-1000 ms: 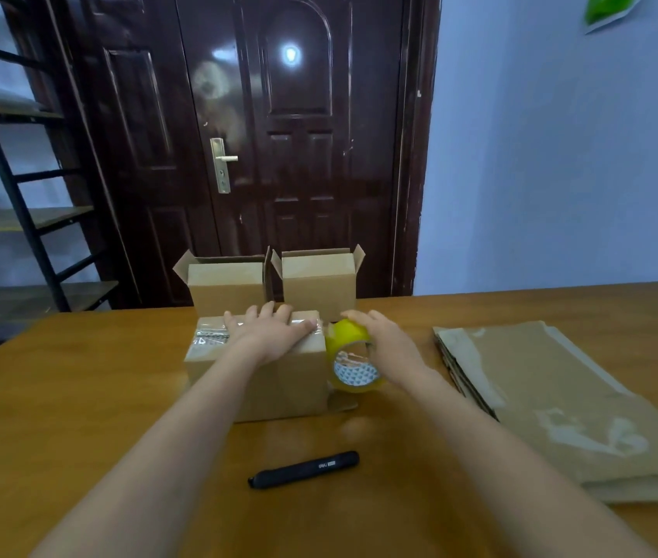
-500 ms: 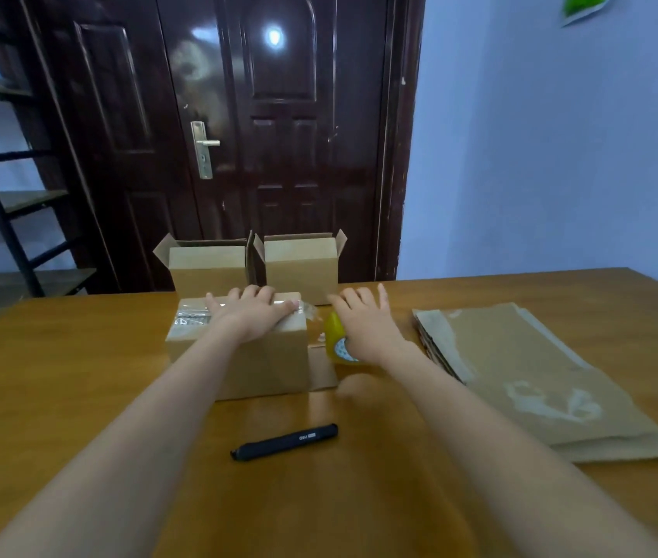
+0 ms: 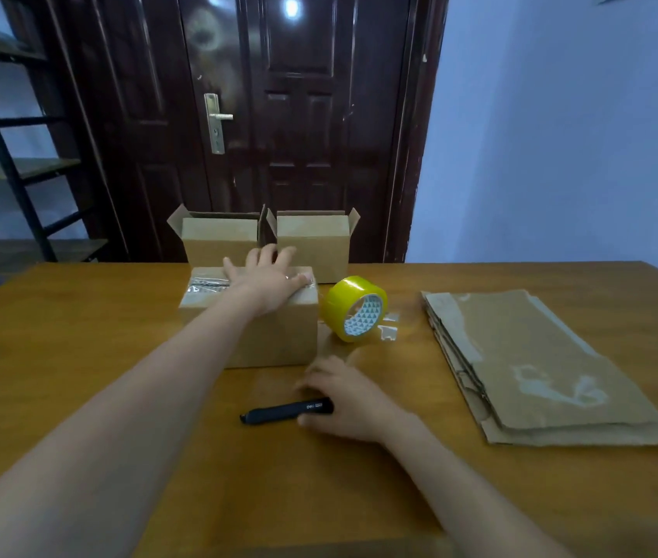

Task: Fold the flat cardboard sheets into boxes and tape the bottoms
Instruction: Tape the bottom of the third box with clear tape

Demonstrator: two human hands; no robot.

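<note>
1. the left hand (image 3: 268, 275) lies flat, fingers straight, pressing the taped top of the box (image 3: 250, 316) that stands bottom-up mid-table (image 3: 77, 356).
2. the right hand (image 3: 343, 398) sits over the right end of the black cutter pen (image 3: 287, 412); its fingers seem to curl round that end, though motion blur makes the grip hard to confirm.
3. the cutter's long axis runs left to right, tip toward the left, and it lies just in front of the box, nearer the right hand.
4. the yellow tape roll (image 3: 353, 308) stands on edge just right of the box, with a strand of tape seemingly running from the box corner to it.
5. judgement: cutting means lifting the cutter forward to that strand.
6. flat cardboard sheets (image 3: 540, 364) are stacked at right; two finished boxes (image 3: 266, 239) stand behind.
</note>
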